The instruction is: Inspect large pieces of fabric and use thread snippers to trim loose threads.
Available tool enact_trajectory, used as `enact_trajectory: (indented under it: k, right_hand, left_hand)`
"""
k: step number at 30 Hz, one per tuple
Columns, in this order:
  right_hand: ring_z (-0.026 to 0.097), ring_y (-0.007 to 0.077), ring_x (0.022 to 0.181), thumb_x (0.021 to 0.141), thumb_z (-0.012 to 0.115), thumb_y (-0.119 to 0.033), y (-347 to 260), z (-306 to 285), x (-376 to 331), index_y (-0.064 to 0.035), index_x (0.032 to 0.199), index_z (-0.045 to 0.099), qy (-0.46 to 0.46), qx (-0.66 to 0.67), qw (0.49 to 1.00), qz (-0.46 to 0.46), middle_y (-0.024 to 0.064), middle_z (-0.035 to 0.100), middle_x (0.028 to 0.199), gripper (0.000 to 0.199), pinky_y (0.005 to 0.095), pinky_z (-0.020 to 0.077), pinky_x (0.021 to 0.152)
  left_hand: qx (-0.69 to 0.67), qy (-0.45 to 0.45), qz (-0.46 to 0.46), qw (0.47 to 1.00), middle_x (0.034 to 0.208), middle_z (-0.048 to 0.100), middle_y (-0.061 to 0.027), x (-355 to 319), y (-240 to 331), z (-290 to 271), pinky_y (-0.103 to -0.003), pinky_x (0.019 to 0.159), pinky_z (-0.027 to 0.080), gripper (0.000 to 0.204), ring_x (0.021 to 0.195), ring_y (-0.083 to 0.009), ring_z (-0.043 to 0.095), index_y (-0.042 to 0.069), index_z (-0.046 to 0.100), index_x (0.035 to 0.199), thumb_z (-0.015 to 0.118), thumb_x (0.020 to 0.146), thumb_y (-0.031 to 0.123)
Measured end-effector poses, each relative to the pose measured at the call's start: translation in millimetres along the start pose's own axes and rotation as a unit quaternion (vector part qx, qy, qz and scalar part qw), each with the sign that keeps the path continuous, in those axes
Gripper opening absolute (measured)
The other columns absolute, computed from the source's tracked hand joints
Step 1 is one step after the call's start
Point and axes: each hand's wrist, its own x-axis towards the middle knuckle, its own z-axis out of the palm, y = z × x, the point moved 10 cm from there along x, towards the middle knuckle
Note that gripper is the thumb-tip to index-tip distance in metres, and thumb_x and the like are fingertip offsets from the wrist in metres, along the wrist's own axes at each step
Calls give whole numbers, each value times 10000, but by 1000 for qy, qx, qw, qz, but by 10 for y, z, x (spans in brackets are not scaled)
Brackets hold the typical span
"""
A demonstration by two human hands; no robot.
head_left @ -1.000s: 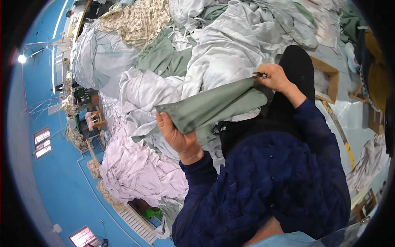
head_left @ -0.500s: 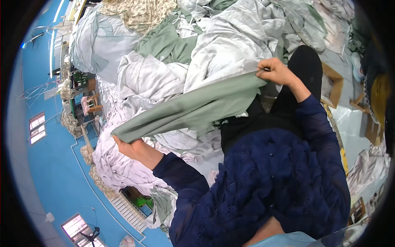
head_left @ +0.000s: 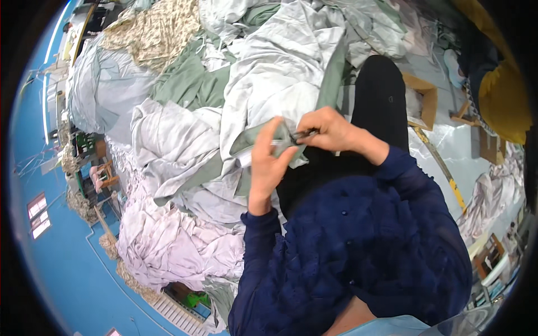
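Heaped pale fabrics (head_left: 185,151) surround hands pinching creased sage-green cloth (head_left: 287,137).

bright, even light – sharp centre, edges bent, rim black

Hemmed in left and ahead by heaped pale sheets (head_left: 185,151) and green cloth (head_left: 190,84), with open floor (head_left: 448,140) only at right past the black-clad leg (head_left: 381,95).

green cloth (head_left: 263,140) | sage, crumpled strip | bunched, held up over pale fabric heap
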Motion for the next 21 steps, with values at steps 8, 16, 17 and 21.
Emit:
enact_trajectory:
  k: [8,16,17,21]
  right_hand:
    - [588,215,617,804,736,-68,-31,-37,-59,-10,832,641,-18,24,999,33,106,603,702,115,331,446,578]
    - [598,186,642,778,787,-63,-118,25,-44,-5,870,645,-25,86,996,9,94,610,726,179,318,452,588]
    - [601,189,651,773,794,-62,-78,-35,-43,-2,874,645,-10,88,996,-12,94,612,736,191,318,453,591]
    - [605,163,682,752,808,-47,159,-384,-17,-1,855,644,37,22,999,-17,71,641,776,199,289,457,609]
  left_hand:
    - [60,-91,85,990,1054,644,-105,231,342,166,-298,749,491,239,923,-204,638,24,696,1018,717,780,14]
    - [107,-90,128,982,1030,649,-142,-3,674,-53,-312,655,490,172,748,-276,640,-19,659,905,653,743,-75]
    - [107,-69,130,983,994,653,-147,-57,751,-198,-316,664,489,154,748,-276,638,-28,653,899,652,750,-68]
    - [48,147,136,979,1020,661,-128,-504,775,-1377,-292,803,470,106,920,-200,608,-20,660,977,599,904,28]
